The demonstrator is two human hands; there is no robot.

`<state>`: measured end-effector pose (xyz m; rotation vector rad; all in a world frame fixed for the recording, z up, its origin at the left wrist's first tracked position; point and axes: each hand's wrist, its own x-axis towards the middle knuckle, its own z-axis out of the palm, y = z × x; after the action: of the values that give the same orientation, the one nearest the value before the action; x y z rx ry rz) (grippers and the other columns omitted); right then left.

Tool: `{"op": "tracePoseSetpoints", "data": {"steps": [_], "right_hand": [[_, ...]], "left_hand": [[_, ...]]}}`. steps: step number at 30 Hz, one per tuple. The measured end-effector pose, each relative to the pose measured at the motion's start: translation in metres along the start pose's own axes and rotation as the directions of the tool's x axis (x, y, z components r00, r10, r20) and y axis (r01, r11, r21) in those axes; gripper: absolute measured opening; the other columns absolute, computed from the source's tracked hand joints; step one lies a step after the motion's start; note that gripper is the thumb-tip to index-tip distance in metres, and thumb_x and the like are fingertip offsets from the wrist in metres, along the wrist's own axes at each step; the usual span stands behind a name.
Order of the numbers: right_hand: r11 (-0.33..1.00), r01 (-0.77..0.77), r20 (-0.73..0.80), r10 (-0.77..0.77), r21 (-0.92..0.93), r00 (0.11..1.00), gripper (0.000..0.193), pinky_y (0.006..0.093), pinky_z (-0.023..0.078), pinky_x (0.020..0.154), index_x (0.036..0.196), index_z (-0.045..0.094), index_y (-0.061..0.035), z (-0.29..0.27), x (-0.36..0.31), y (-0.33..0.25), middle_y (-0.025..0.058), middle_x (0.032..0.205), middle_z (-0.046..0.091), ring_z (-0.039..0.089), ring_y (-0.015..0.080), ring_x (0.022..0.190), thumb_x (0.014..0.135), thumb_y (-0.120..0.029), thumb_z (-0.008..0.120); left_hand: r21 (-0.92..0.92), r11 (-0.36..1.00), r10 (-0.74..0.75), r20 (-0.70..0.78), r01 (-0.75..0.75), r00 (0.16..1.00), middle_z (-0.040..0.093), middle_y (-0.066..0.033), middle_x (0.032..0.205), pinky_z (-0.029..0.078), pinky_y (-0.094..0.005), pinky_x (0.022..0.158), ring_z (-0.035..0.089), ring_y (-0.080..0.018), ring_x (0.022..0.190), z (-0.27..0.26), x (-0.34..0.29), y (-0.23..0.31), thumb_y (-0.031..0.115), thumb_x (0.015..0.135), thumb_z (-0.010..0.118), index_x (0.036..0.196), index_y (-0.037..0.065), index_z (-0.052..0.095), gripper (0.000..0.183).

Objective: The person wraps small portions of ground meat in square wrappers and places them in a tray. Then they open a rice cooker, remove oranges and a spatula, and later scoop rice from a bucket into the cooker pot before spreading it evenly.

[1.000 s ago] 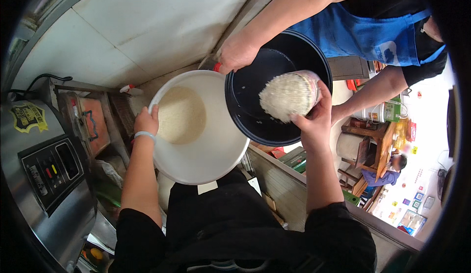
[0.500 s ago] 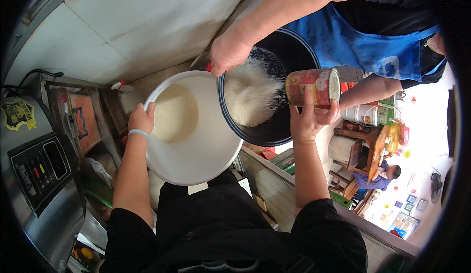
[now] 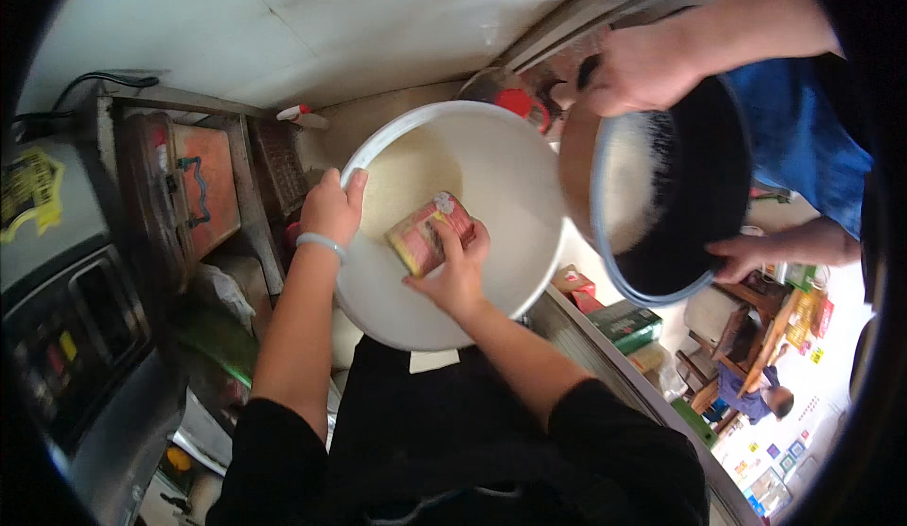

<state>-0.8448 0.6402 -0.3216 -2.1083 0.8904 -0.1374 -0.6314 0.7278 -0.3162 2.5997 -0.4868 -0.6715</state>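
Note:
A large white bucket (image 3: pixel 510 214) stands tilted in front of me with pale rice (image 3: pixel 416 167) inside it. Wrapped over its left rim is my left hand (image 3: pixel 333 206), gripping it; a pale bracelet circles that wrist. My right hand (image 3: pixel 457 266) grips a worn red and yellow tin can (image 3: pixel 427 233) inside the bucket, against the rice. To the right, a co-worker's hand (image 3: pixel 642 68) holds the rim of a black inner pot (image 3: pixel 694 195), and the co-worker's other hand (image 3: pixel 746 257) supports its lower side. Rice (image 3: pixel 628 181) lies in that pot.
At the left stands a machine with a dark control panel (image 3: pixel 85 309), beside a shelf holding an orange box (image 3: pixel 206 181). Green cartons (image 3: pixel 625 326) sit low at the right. Farther off, a seated person (image 3: pixel 756 394) is at a wooden table (image 3: pixel 770 337).
My right hand has brought the tin can from above the black pot leftward and down into the white bucket. The co-worker's pot has moved right, away from the bucket.

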Motion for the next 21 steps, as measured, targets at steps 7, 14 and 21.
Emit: {"op": "tracePoseSetpoints", "data": {"steps": [7,14,21], "right_hand": [[0.468,0.568,0.3,-0.529,-0.677,0.794,0.06,0.0684,0.026,0.111,0.138,0.036,-0.0346,0.195,0.16,0.26,0.0195,0.142,0.032,0.034,0.0423,0.131,0.087,-0.015,0.06],[0.667,-0.004,0.062,0.075,-0.745,0.995,0.059,0.0626,0.026,0.113,0.136,0.037,-0.0396,0.289,0.106,0.322,0.0158,0.144,0.025,0.029,0.0388,0.133,0.087,-0.02,0.065],[0.798,-0.392,0.471,0.592,-0.457,0.654,0.104,0.0477,0.031,0.116,0.149,0.03,-0.0269,0.269,0.076,0.238,0.0207,0.153,0.014,0.02,0.0422,0.142,0.063,-0.023,0.088]], "left_hand": [[-0.138,0.99,0.053,0.069,-0.043,0.996,0.06,-0.0277,0.077,0.048,-0.0511,0.064,0.063,-0.0451,0.071,-0.001,-0.026,-0.005,0.03,0.098,0.055,0.091,-0.003,0.05,0.034],[-0.18,0.983,-0.01,0.039,0.017,0.999,0.058,-0.023,0.072,0.048,-0.0464,0.062,0.061,-0.0387,0.065,0.001,-0.025,-0.013,0.023,0.095,0.056,0.094,-0.003,0.05,0.027],[-0.194,0.979,-0.053,0.068,0.066,0.996,0.06,-0.0245,0.075,0.048,-0.0463,0.063,0.062,-0.0409,0.067,0.004,-0.032,-0.012,0.022,0.094,0.06,0.096,-0.004,0.051,0.027]]}}
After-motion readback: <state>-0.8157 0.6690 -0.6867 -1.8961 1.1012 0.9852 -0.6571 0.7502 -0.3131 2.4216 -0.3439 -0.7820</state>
